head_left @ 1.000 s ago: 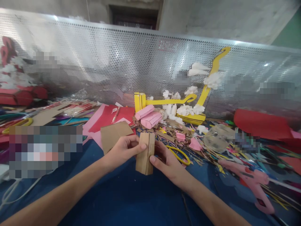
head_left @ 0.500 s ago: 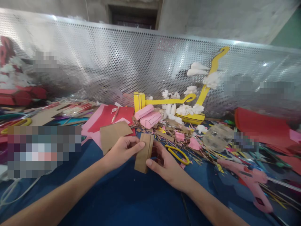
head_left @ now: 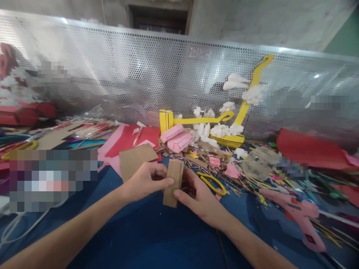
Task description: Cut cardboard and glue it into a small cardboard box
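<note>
Above blue tabletop (head_left: 151, 239), left hand (head_left: 143, 184) and right hand (head_left: 198, 198) are clamping folded cardboard (head_left: 169, 195), seemingly pressing it, steadiness needed next.

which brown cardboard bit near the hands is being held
The narrow folded piece, gripped by the left hand and right hand; the wider sheet lies beyond the left hand, unheld.

- I've turned the folded cardboard box (head_left: 170, 197), its broad face now toward me and its seamed side swung almost out of sight
- My left hand (head_left: 143, 183) has its thumb lower on it
- My right hand's (head_left: 201, 201) thumb sits further left
</note>
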{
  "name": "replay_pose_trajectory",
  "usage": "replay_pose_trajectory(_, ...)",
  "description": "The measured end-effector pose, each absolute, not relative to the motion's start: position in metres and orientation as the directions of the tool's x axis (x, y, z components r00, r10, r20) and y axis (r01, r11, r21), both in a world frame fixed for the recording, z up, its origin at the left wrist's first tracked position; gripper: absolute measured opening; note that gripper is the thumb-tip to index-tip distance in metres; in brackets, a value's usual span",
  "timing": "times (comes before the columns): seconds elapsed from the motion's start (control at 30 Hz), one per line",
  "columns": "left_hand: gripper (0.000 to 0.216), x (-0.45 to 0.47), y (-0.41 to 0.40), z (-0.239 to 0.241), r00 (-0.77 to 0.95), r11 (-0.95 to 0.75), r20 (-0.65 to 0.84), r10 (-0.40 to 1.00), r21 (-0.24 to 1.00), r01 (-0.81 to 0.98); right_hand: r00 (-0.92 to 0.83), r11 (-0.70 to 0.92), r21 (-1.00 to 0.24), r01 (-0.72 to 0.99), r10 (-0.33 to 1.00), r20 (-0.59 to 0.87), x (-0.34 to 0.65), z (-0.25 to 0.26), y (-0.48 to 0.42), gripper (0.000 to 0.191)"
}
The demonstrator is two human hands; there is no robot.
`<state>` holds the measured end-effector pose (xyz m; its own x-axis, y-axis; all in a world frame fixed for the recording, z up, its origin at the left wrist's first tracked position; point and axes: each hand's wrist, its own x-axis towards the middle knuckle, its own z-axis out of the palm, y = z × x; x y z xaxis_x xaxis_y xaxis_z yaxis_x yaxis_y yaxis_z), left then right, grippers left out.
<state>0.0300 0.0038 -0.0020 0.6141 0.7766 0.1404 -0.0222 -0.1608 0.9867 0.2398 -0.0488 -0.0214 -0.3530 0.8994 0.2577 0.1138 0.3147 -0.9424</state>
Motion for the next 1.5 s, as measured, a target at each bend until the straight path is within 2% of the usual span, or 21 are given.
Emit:
replay_pose_trajectory(0.17,0.013,0.031,0.002,0.002,0.668,-0.123,0.145,0.730,0.989,-0.081,-0.368,0.313,-0.944,0.102,0.894,0.256,0.238,-0.019,-0.051,0.054)
replay_pose_trajectory(0.33,0.019,0.032,0.001,0.001,0.682,-0.107,0.137,0.718,0.990,-0.087,-0.326,0.314,-0.946,0.076,0.905,0.274,0.235,-0.020,-0.049,0.048)
replay_pose_trajectory(0.43,0.028,0.031,0.004,-0.002,0.583,-0.093,0.195,0.789,0.975,-0.200,-0.091,0.355,-0.935,0.008,0.931,0.353,0.240,-0.018,-0.041,0.043)
replay_pose_trajectory(0.53,0.028,0.028,0.010,-0.003,0.420,-0.143,0.278,0.864,0.935,-0.325,0.278,0.496,-0.868,-0.003,0.835,0.476,0.254,-0.011,-0.029,0.046)
replay_pose_trajectory(0.63,0.040,0.026,0.015,-0.003,0.329,-0.238,0.307,0.893,0.942,-0.235,0.537,0.595,-0.802,0.047,0.662,0.523,0.274,-0.002,-0.020,0.048)
replay_pose_trajectory(0.7,0.050,0.027,0.015,-0.005,0.334,-0.285,0.301,0.893,0.954,-0.099,0.590,0.609,-0.791,0.059,0.618,0.519,0.282,0.002,-0.018,0.048)
replay_pose_trajectory(0.8,0.038,0.035,0.009,-0.010,0.430,-0.284,0.269,0.862,0.958,-0.031,0.445,0.556,-0.831,0.021,0.739,0.506,0.277,-0.001,-0.023,0.047)
replay_pose_trajectory(0.9,0.072,0.045,0.001,-0.015,0.512,-0.213,0.218,0.831,0.975,-0.069,0.099,0.450,-0.892,-0.039,0.890,0.445,0.256,-0.008,-0.031,0.047)
replay_pose_trajectory(1.0,0.058,0.050,-0.001,-0.016,0.397,-0.170,0.201,0.896,0.979,-0.113,-0.131,0.385,-0.923,-0.013,0.914,0.384,0.243,-0.014,-0.034,0.042)
replay_pose_trajectory(1.07,0.051,0.048,0.002,-0.013,0.289,-0.142,0.189,0.938,0.974,-0.177,-0.132,0.404,-0.912,0.078,0.910,0.392,0.250,-0.016,-0.028,0.040)
replay_pose_trajectory(1.13,0.051,0.043,0.007,-0.009,0.217,-0.123,0.178,0.960,0.962,-0.244,-0.053,0.424,-0.856,0.296,0.902,0.429,0.268,-0.018,-0.016,0.038)
replay_pose_trajectory(1.17,0.052,0.040,0.009,-0.008,0.196,-0.121,0.176,0.965,0.957,-0.264,-0.001,0.404,-0.781,0.476,0.888,0.459,0.280,-0.019,-0.009,0.037)
replay_pose_trajectory(1.2,0.052,0.037,0.012,-0.007,0.179,-0.125,0.180,0.967,0.952,-0.278,-0.005,0.370,-0.654,0.660,0.873,0.488,0.292,-0.020,-0.002,0.036)
replay_pose_trajectory(1.23,0.051,0.034,0.014,-0.006,0.170,-0.132,0.186,0.968,0.949,-0.287,-0.003,0.343,-0.602,0.721,0.870,0.492,0.303,-0.022,0.005,0.032)
replay_pose_trajectory(1.5,0.056,0.031,0.020,-0.015,0.227,-0.211,0.269,0.936,0.945,-0.251,-0.026,0.235,-0.410,0.881,0.891,0.454,0.332,-0.039,0.026,0.011)
